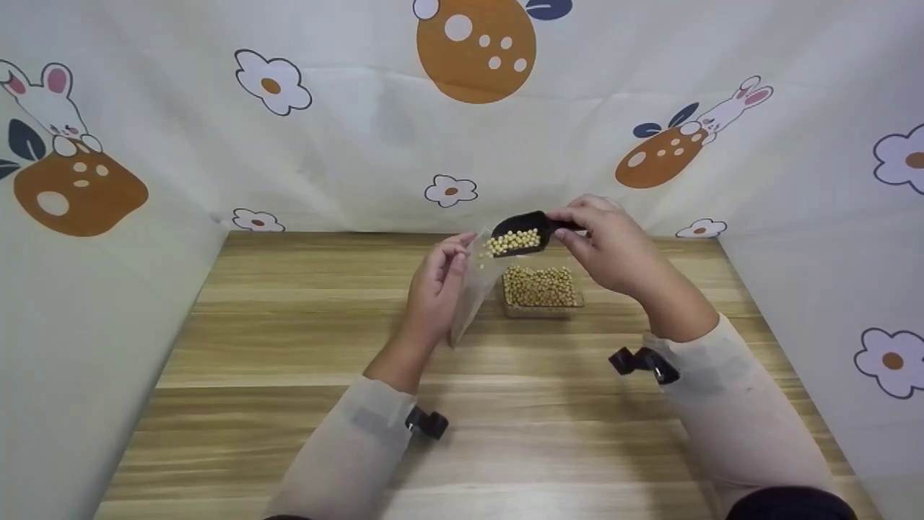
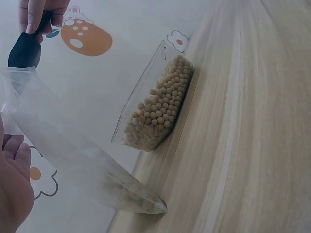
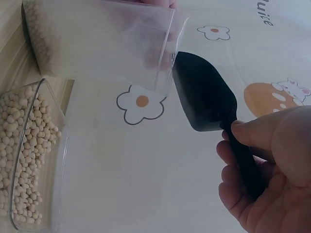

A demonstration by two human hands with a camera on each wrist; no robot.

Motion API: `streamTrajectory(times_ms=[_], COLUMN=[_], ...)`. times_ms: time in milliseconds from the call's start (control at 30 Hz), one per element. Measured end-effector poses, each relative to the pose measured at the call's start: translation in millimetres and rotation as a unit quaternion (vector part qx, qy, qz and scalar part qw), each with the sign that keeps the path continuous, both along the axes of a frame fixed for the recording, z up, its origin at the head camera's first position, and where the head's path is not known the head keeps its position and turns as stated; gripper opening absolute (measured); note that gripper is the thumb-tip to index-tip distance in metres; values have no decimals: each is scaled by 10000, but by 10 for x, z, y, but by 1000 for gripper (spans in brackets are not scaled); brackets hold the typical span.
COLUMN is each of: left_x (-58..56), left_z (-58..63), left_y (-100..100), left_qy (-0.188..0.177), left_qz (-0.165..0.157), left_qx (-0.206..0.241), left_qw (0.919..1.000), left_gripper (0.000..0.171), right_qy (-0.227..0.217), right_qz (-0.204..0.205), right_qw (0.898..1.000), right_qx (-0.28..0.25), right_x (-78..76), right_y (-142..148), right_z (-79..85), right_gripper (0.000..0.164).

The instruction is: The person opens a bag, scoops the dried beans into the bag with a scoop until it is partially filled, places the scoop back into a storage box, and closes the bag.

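A clear zip-top plastic bag stands upright at a tilt, its mouth up, with soybeans in its bottom. My left hand holds it near the mouth, fingers and thumb around its edge. In my right hand I grip the handle of a black scoop. Its tip lies at the bag's mouth, and the scoop carries soybeans, a few of them at the lip and inside the opening. Beneath the scoop sits a clear rectangular container of soybeans.
The wood-grain table spreads around the bag and container. A pale curtain with oranges, rabbits and flowers hangs behind the table and along both sides. Small black cameras are strapped to both sleeved wrists.
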State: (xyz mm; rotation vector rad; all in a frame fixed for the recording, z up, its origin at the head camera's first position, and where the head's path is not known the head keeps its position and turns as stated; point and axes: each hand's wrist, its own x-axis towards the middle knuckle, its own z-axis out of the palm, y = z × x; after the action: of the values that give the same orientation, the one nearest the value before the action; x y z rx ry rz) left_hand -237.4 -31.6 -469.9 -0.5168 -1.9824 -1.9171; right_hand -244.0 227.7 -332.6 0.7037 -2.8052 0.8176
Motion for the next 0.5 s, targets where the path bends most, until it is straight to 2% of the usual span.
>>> streamTrajectory(times_ms=[167,500], left_x=[-3,6], left_z=[-6,-5], left_y=[2,12], left_qy=[12,75], left_qz=[-39,-71], left_qx=[83,250], left_qw=[10000,9996], left_gripper=[17,16], right_qy=[185,191], right_qz=[-11,-135], right_qw=[9997,9995], right_qx=[159,209], right_x=[6,17], right_y=[-2,10], right_z=[19,18], right_gripper=[29,31])
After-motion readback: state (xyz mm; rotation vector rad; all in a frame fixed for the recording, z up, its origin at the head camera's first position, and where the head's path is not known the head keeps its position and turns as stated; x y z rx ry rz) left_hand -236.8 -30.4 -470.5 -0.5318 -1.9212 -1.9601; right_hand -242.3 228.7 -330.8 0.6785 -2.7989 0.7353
